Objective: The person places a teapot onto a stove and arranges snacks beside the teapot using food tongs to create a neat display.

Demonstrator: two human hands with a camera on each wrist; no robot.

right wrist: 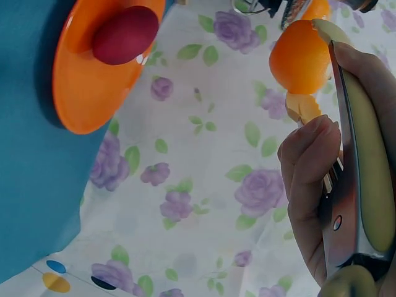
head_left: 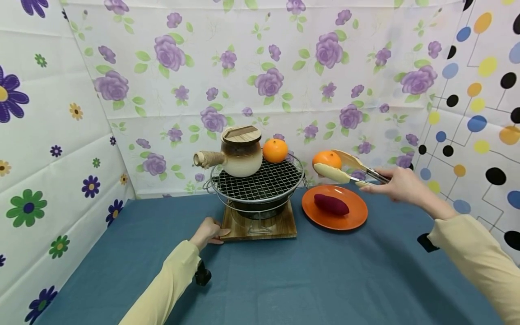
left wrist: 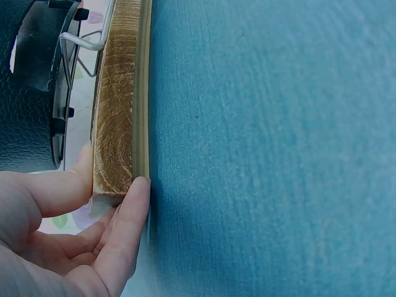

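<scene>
My right hand (head_left: 400,184) grips a pair of tongs (head_left: 367,170) with cream-coloured tips. Between those tips an orange (head_left: 327,160) is held in the air, above the back of an orange plate (head_left: 357,219). On the plate lies a dark red sweet potato (head_left: 331,204). My left hand (head_left: 209,231) pinches the front left corner of a wooden board (left wrist: 116,105), thumb on top and fingers at its edge. That board bears a round grill (head_left: 260,180) with a wire mesh. A second orange (head_left: 275,150) sits on the mesh, right of a lidded pot (head_left: 243,160).
The pot's rope-wrapped handle (head_left: 209,159) sticks out to the left past the grill's rim. A blue cloth (head_left: 284,280) covers the table. Behind it hangs a flowered curtain (head_left: 243,54), with a dotted sheet (head_left: 479,113) on the right side.
</scene>
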